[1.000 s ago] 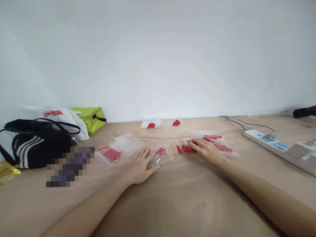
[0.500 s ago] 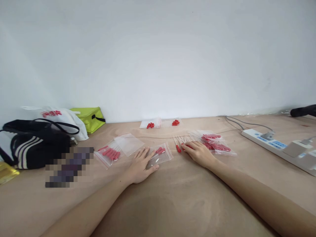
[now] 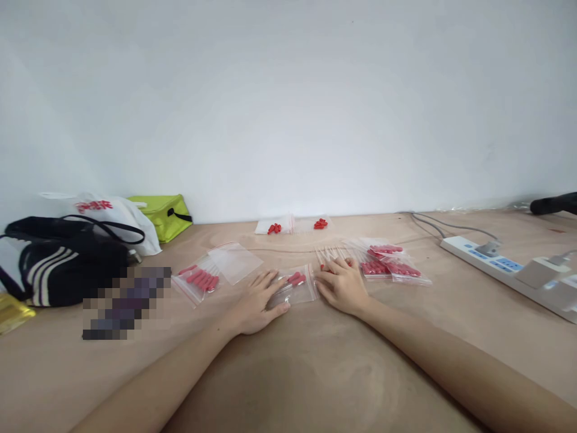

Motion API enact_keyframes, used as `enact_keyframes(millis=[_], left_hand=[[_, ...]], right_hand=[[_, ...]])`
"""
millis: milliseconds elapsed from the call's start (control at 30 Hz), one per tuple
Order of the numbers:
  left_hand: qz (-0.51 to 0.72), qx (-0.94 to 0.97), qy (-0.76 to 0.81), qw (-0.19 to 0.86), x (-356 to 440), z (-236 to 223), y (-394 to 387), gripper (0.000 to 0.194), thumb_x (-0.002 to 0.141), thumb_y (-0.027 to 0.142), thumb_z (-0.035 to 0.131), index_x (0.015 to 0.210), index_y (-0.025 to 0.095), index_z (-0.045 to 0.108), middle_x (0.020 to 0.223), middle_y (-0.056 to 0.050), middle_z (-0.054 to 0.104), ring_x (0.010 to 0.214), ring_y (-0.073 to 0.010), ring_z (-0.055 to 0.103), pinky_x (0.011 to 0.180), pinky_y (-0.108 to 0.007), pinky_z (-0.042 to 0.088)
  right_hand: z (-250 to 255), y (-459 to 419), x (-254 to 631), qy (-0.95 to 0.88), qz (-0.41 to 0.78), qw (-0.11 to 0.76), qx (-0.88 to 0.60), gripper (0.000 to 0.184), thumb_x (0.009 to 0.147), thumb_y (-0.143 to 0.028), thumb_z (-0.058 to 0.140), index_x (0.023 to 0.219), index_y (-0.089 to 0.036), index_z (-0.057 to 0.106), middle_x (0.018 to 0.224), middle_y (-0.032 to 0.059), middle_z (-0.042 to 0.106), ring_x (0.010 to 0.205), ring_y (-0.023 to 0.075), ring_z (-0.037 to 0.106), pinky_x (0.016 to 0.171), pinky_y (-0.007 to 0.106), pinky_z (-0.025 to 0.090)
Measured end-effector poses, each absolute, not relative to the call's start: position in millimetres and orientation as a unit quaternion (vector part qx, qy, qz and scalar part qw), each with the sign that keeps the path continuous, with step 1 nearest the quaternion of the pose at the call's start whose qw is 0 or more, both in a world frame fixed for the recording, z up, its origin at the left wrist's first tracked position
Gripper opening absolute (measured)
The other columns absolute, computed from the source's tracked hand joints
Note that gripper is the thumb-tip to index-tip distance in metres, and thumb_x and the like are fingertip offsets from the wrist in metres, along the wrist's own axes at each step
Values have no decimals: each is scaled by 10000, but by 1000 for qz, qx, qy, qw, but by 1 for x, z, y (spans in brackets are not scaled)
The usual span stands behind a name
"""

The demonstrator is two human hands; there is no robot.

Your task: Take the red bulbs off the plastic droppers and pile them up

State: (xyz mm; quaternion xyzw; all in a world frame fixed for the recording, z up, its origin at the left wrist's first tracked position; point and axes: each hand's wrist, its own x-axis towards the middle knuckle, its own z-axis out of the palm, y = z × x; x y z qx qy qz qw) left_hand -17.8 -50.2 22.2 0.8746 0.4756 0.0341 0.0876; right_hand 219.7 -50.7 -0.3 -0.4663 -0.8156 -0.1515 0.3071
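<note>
My left hand (image 3: 258,304) lies flat with fingers stretched out on the left end of a clear zip bag (image 3: 293,294). Inside that bag are a few thin sticks with red ends (image 3: 296,278). Over at the bag's mouth, my right hand (image 3: 345,285) is closed, thumb and finger at the bag's edge. Its fingers cover the red ends of several loose thin pale sticks (image 3: 331,252), which fan out behind it. Exactly how the fingertips grip is partly hidden.
Filled zip bags (image 3: 385,267) lie right, another (image 3: 198,282) and a flat bag (image 3: 237,263) left. Small bags with red pieces (image 3: 274,228) sit by the wall. A power strip (image 3: 487,258) is far right; a black bag (image 3: 76,264) and green bag (image 3: 162,216) far left.
My right hand has moved left and nearer, from the loose sticks to the zip bag's mouth. The bag has shifted slightly right. My left hand has stayed in place.
</note>
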Motion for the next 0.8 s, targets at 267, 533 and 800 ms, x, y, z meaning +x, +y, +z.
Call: enact_keyframes(millis=[267,533,800], left_hand=[[51,893,431,122,-17,28,-52,481,904,449,151,1322,273,311,1421,3,246,1310,-171,183,1077,-371,163],[41,894,431,112,-17,24,-50,546,873,500,247,1351,239,242,1438,-27,183,1320,-208,139,1074,-402,151],[19,881,464,93,-16,24,-51,629,840,573,248,1369,239,180,1443,-59,132,1322,-268,60,1061,-458,120]], right_hand=[[10,-52,195,-845,-99,215,-480,236,828,-388,455,808,-207,605,800,39,596,818,190,446,699,347,212],[8,-51,198,-853,-26,240,-462,230,769,-397,541,850,-182,528,836,27,589,837,185,463,710,325,244],[10,-56,203,-867,74,298,-392,75,789,-227,501,838,-178,531,774,24,583,750,152,499,691,290,349]])
